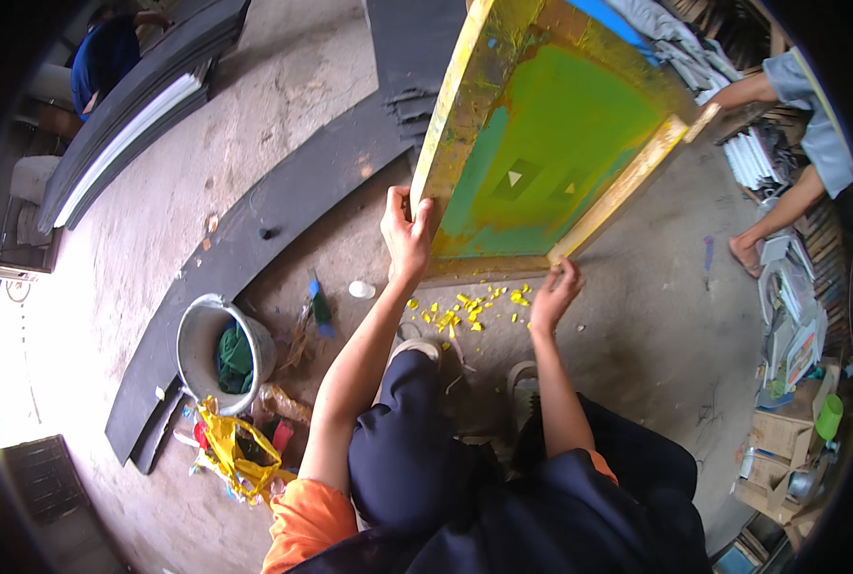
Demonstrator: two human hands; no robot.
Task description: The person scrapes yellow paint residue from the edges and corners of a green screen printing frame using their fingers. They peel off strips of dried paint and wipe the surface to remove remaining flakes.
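A wooden screen-printing frame stands tilted in front of me, its mesh stained green and its wood streaked with yellow. Two small pale triangles show in the mesh. My left hand is closed round the frame's left edge, thumb on the near side. At the lower right corner, my right hand has its fingers curled and pinched against the wood; what lies between the fingertips is hidden. Yellow scraps are scattered on the floor below the frame, between my hands.
At the right, another person's arm reaches toward the frame's far corner. A grey bucket with dark green cloth stands at left beside a yellow plastic bag. Long black sheets lie behind. Cardboard boxes line the right; another person is far left.
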